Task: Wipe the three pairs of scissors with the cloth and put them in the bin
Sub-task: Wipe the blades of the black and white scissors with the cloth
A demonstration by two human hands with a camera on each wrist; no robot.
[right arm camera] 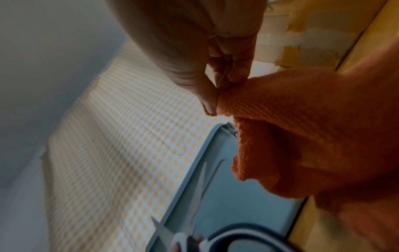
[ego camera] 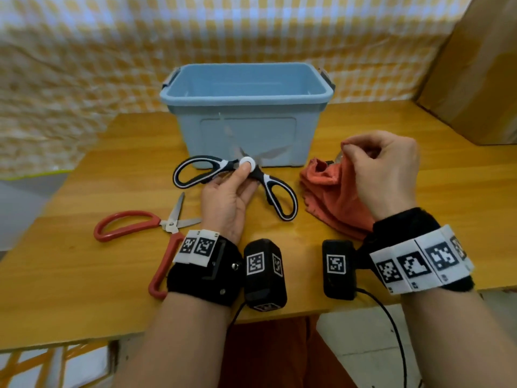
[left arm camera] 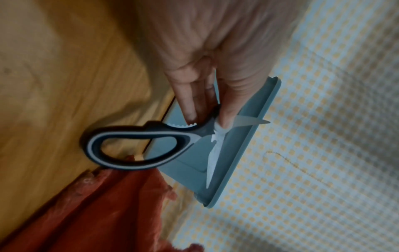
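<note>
My left hand (ego camera: 242,175) holds the black-and-white scissors (ego camera: 249,163) by the pivot, thumb on the white disc. Their blades stand spread in front of the blue bin (ego camera: 246,94). In the left wrist view the left hand (left arm camera: 209,119) pinches the scissors (left arm camera: 138,133) against the bin wall (left arm camera: 233,139). My right hand (ego camera: 348,149) pinches a corner of the orange cloth (ego camera: 335,191), which hangs onto the table. The right wrist view shows the right hand (right arm camera: 215,92) gripping the cloth (right arm camera: 313,127). Red-handled scissors (ego camera: 171,226) lie open on the left. A dark, shiny piece peeks from behind the cloth.
The wooden table (ego camera: 98,275) ends near my wrists. A cardboard box (ego camera: 475,65) stands at the back right. Yellow checked fabric (ego camera: 84,65) covers the wall behind the bin. From this angle I see nothing inside the bin.
</note>
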